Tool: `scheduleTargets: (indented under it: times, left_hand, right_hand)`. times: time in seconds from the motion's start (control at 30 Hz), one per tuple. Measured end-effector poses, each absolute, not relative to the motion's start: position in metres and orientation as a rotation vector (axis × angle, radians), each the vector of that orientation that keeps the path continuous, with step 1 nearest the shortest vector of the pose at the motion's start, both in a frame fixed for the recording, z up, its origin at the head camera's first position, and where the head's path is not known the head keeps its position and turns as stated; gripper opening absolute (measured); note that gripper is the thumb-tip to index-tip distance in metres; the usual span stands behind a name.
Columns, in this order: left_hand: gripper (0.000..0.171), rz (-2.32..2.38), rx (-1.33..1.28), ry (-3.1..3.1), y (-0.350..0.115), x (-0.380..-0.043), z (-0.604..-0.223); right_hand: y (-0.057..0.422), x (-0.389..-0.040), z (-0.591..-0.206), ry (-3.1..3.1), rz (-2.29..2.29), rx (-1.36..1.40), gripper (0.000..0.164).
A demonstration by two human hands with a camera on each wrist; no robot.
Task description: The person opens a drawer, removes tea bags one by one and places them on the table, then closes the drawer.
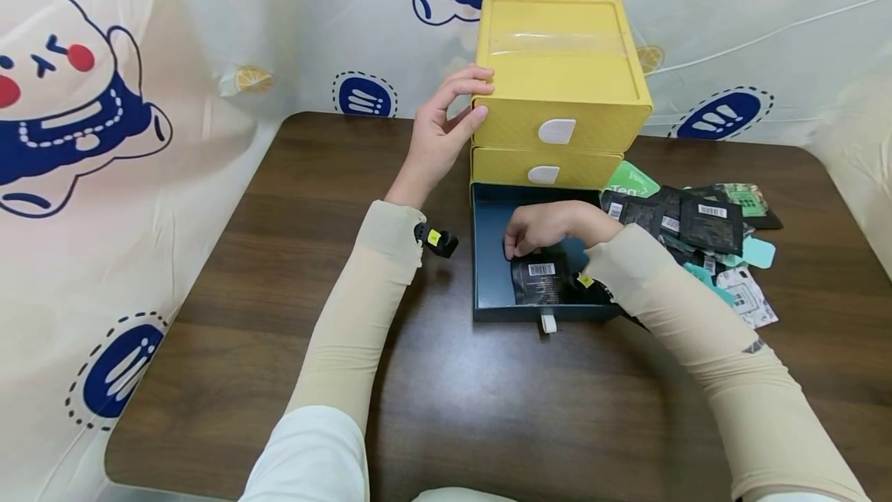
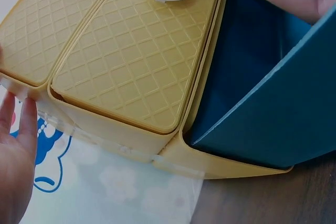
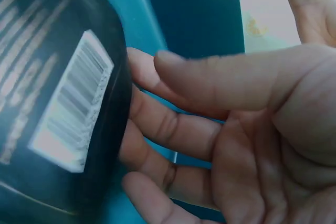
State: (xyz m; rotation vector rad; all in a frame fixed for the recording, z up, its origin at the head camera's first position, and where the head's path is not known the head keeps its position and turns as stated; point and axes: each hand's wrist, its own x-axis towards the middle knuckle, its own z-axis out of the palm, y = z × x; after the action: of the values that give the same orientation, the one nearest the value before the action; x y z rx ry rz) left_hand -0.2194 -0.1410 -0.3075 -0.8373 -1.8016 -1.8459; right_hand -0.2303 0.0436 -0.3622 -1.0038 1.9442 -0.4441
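A yellow drawer box [image 1: 564, 53] with white pull tabs stands on the table, and its dark blue bottom drawer [image 1: 491, 254] is pulled out. My left hand [image 1: 446, 122] rests against the left side of the box near the top, fingers extended. Inside the drawer lies a black sachet [image 1: 536, 289] with a white barcode label. My right hand [image 1: 550, 227] is in the drawer, its fingertips at the sachet's far edge. Seen from the right wrist, those fingers [image 3: 178, 135] touch the edge loosely, and the thumb lies off the sachet. The sachet's right part is partly hidden by the wrist.
Right of the drawer lies a pile of black sachets [image 1: 711, 227], with a green tea packet [image 1: 632, 179], teal pieces [image 1: 758, 252] and a white patterned packet [image 1: 747, 297]. A printed cloth [image 1: 230, 14] hangs behind the brown table [image 1: 432, 401].
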Motion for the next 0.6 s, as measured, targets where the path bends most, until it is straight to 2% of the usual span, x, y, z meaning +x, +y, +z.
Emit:
scheduleTargets:
  times: [0.6]
  left_hand:
    - [0.018,-1.849,-0.834,-1.804,-0.1414,-0.2194,-0.3078]
  right_hand:
    - [0.0438,-0.2322,-0.3603,1.944,-0.463,-0.886,0.021]
